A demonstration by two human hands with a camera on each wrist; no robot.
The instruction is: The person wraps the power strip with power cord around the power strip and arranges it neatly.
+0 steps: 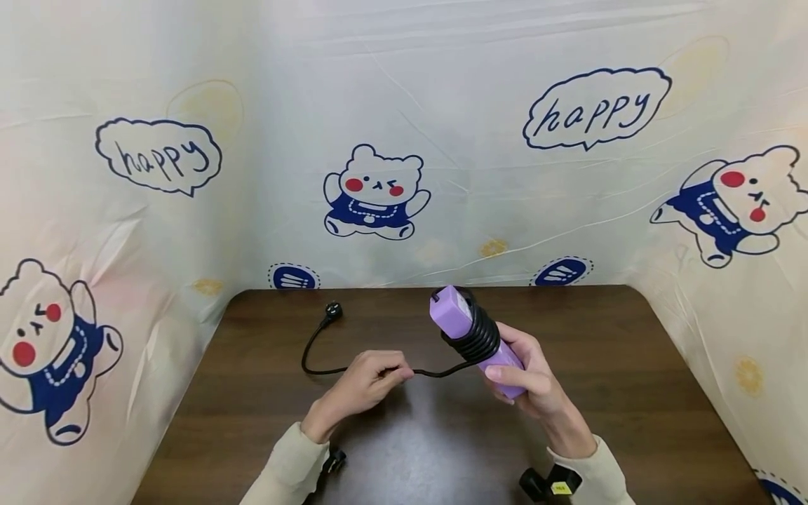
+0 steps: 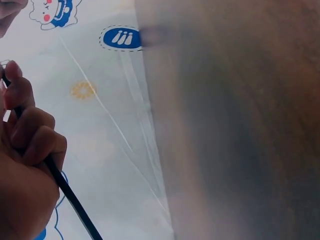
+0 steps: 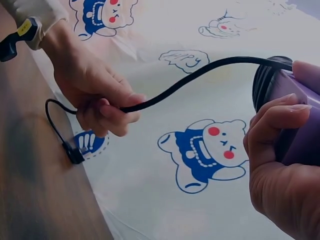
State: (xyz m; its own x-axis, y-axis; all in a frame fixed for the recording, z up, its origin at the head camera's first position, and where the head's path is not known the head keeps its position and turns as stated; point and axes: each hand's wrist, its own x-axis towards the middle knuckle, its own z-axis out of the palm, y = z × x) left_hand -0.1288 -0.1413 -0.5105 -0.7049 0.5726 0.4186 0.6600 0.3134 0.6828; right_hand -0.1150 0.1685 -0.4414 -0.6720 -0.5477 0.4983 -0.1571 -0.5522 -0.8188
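Nearest the camera, at the lower edge of the head view: left sleeve and right sleeve, both pale, cuffed at the wrists. Thence left to right. One black plug, toward the far edge of the brown table, apparently resting on it. One black cord, curving from the plug through the left hand and on to the coil; by its even bends, probably light, springy, mildly stiff, best pinched near where it leaves the turns. Said left hand: fingers curled, thumb against them, cord held within, a length emerging on either side. Said coil: several black turns, closely stacked, around the middle of the block. One purple block, long, squarish in section, held tilted above the table, upper end leaning left; presumably rigid plastic, fairly light, smooth enough to slip, not especially fragile, best gripped at the bare lower end, clear of the turns. One right hand, thumb and fingers wrapped about that lower end, no gap to spare; the block projects up and leftward from the grip, coil just beyond the fingers.
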